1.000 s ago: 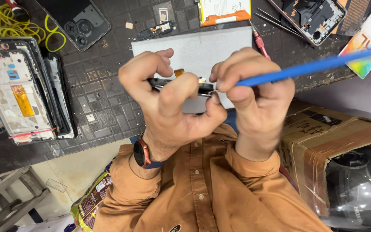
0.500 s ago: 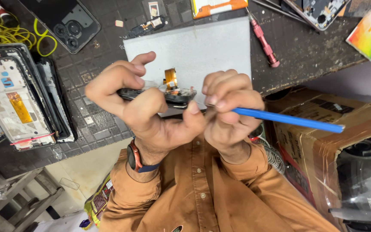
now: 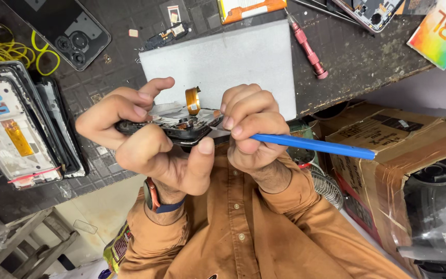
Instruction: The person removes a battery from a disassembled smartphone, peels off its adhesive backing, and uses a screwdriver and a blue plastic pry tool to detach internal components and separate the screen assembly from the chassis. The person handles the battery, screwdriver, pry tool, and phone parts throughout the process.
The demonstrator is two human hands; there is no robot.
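My left hand [image 3: 145, 144] grips an opened phone [image 3: 174, 124] with its insides showing and an orange flex cable curling up from it. My right hand [image 3: 251, 129] is closed around a blue pry tool [image 3: 316, 146], whose tip meets the phone's right edge; the handle sticks out to the right. Both hands are held close to my chest, above the front edge of the dark workbench [image 3: 109, 82]. A smartwatch sits on my left wrist.
A white foam pad [image 3: 233, 57] lies on the bench behind the hands. Left of it are stacked phone frames [image 3: 16, 129], a black phone back [image 3: 63, 31] and yellow wire [image 3: 6, 49]. A pink screwdriver [image 3: 308, 46] lies right of the pad. A cardboard box [image 3: 388, 150] stands at right.
The blue tool has swung from pointing up and right to pointing down and right. My hands with the phone have stayed near my chest, and the phone's insides now show more.
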